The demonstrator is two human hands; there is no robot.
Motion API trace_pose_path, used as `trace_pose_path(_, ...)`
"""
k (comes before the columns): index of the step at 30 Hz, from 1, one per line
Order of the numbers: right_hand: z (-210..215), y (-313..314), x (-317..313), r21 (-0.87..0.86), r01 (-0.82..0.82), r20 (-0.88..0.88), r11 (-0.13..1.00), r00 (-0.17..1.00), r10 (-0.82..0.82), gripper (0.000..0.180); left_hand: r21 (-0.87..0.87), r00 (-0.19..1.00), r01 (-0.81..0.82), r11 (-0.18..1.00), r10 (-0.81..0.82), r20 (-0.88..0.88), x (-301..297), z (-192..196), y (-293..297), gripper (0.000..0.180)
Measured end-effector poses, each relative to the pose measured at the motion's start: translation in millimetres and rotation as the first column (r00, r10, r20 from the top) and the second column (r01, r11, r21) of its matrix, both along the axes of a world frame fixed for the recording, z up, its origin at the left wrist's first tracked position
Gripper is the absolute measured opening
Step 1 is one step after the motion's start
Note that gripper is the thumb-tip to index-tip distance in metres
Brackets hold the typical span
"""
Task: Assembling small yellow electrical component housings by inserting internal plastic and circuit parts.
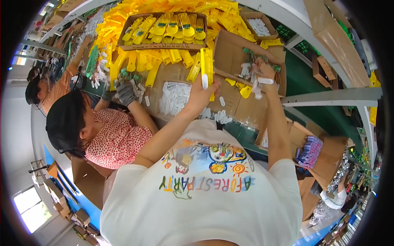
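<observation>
My left hand (pixel 202 94) is closed around a long yellow plastic casing (pixel 207 61), which stands nearly upright. A white oval piece shows against the casing's lower part, by my fingers. My right hand (pixel 263 69) reaches into a shallow cardboard tray (pixel 225 65) on the right, its fingers drawn together. What they grip, if anything, is too small to make out. Beside the fingers lie small green circuit boards (pixel 248 52) with wires and white pieces (pixel 246 70). Loose yellow parts (pixel 245 91) lie along the tray's near edge. A pale band circles my right wrist.
A cardboard box (pixel 164 47) full of yellow casings stands ahead, amid a large yellow heap (pixel 111 24). White oval pieces (pixel 174 98) are piled left of my left forearm. A gloved co-worker (pixel 115 135) sits close on my left. A metal post (pixel 332 97) crosses at right.
</observation>
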State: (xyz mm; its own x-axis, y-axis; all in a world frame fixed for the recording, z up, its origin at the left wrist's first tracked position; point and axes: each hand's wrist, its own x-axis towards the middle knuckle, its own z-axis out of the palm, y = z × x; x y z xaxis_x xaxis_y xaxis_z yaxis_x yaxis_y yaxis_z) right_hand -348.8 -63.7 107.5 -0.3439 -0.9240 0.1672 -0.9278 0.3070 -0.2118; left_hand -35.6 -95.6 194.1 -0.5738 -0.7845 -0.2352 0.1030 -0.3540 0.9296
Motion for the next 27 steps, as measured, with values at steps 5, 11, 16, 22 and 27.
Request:
trace_pose_path(5, 51, -18, 25, -0.287, 0.59, 0.92, 0.755, -0.048, 0.388, 0.016, 0.088, 1.0, -0.026, 0.996, 0.027, -0.006, 4, -12, -5, 0.02)
trace_pose_path(11, -4, -23, -17, -0.241, 0.404, 0.679, 0.882, 0.72, -0.144, 0.026, 0.069, 0.999, 0.017, 0.998, -0.019, 0.026, 4, -14, -2, 0.023)
trace_pose_path(16, 5, -1, -3, -0.331, 0.165, 0.106, 0.929, 0.985, -0.137, 0.022, 0.101, 1.0, 0.006, 0.995, -0.009, 0.029, 6, -18, 0, 0.024)
trace_pose_path(22, 43, 41, 117, -0.046, -0.407, 0.233, 0.912, 0.883, 0.407, 0.02, 0.122, 0.996, -0.001, 0.993, -0.01, 0.091, 19, -27, -4, 0.026)
trace_pose_path(27, -44, 37, 134, 0.356, -0.475, -0.532, 0.805, 0.605, 0.593, 0.017, 0.146, 0.996, 0.035, 0.989, -0.047, 0.08, 14, -25, 2, 0.026)
